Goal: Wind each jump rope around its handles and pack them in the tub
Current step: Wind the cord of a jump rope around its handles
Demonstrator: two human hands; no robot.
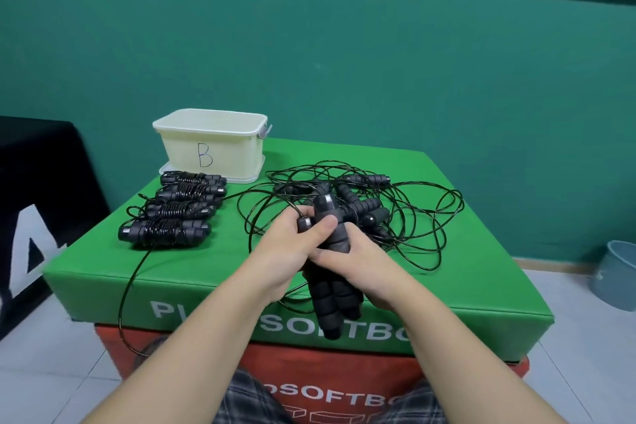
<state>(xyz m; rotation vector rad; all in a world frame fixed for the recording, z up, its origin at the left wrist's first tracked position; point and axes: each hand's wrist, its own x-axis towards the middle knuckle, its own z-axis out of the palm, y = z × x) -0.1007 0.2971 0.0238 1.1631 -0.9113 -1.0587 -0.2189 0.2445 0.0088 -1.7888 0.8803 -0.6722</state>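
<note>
A cream plastic tub [210, 144], rectangular with rounded corners and a hand-drawn "B" on its near wall, stands at the upper left of the green worktop [206, 262]; it seems to sit on its own lid. The angle hides its inside, so what it holds cannot be told.

Just in front of the tub, four wound ropes [179, 208] lie in a row running toward the lower left, each a pair of dark ribbed foam handles bound side by side with thin glossy black cord. A loose strand trails from the nearest one over the worktop's front edge.

To the right of centre, a tangle [395, 213] of the same thin black cord spreads in wide loops, with several more foam handles lying among them; their number is hard to count, perhaps five or six.

At the middle of the frame both hands hold one pair of handles [332, 289], black, padded and ridged, standing nearly upright together. The left hand [296, 248] is curled round the upper part, thumb laid across the front. The right hand [371, 272] grips them from the right side lower down, fingers wrapped behind.

The worktop is a padded vinyl block with white lettering on its front face, stacked on a red block [309, 385] of the same kind. A pale blue bucket [616, 272] stands on the tiled floor at the right edge.
</note>
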